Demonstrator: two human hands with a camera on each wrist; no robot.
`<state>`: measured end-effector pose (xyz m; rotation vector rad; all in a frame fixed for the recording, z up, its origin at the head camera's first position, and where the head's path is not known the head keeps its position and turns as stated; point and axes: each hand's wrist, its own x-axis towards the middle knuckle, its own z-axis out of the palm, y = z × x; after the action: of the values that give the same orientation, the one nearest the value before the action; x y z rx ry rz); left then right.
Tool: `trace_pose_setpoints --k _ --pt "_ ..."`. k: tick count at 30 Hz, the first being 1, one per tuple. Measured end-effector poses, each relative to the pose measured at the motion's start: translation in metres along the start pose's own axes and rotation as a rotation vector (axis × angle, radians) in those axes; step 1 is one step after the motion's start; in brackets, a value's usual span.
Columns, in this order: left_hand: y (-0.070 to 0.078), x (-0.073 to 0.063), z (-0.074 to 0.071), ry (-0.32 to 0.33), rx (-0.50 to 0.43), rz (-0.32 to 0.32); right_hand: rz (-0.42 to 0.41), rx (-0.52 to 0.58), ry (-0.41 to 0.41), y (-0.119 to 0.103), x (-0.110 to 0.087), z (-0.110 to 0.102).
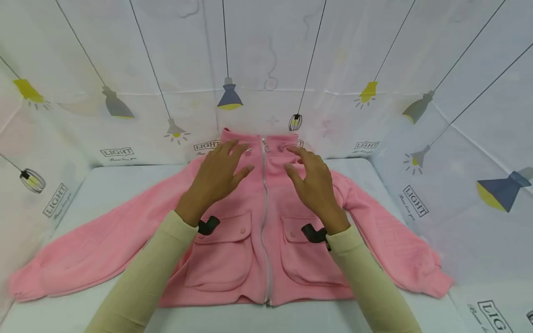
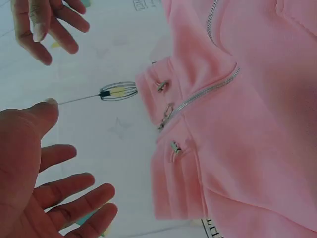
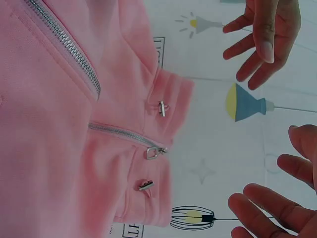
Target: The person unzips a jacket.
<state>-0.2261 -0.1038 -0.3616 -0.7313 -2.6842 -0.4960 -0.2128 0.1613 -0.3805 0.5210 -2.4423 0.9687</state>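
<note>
A pink zip jacket (image 1: 241,194) lies spread flat, collar at the far side, front facing up, both sleeves out to the sides. Its metal zipper (image 1: 265,208) is done up along the middle, with the zipper pull (image 3: 152,152) at the collar. Small metal cord toggles (image 2: 176,147) sit on each side of the collar. Over the left part of the chest hovers my left hand (image 1: 218,171), fingers spread and loosely bent, holding nothing. My right hand (image 1: 312,182) mirrors it over the right part, thumb apart from the fingers, also holding nothing.
The jacket rests on a white padded surface (image 1: 120,178). White sheeting printed with hanging lamps (image 1: 166,55) rises behind it and at both sides. Two flap pockets (image 1: 220,259) lie on the jacket's lower front. Dark wrist mounts (image 1: 314,233) show at both cuffs.
</note>
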Motion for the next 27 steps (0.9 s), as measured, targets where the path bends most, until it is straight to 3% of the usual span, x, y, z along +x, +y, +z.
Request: trace_pose_setpoints --k 6,14,27 --pt "-0.014 0.021 0.019 0.011 -0.055 -0.020 -0.013 0.071 -0.029 0.014 0.012 0.017" --pt "-0.026 0.045 0.041 0.027 -0.076 -0.050 0.041 0.101 -0.063 0.023 0.025 0.030" --pt "-0.047 0.072 0.064 -0.056 -0.102 -0.102 0.117 0.094 -0.122 0.034 0.039 0.048"
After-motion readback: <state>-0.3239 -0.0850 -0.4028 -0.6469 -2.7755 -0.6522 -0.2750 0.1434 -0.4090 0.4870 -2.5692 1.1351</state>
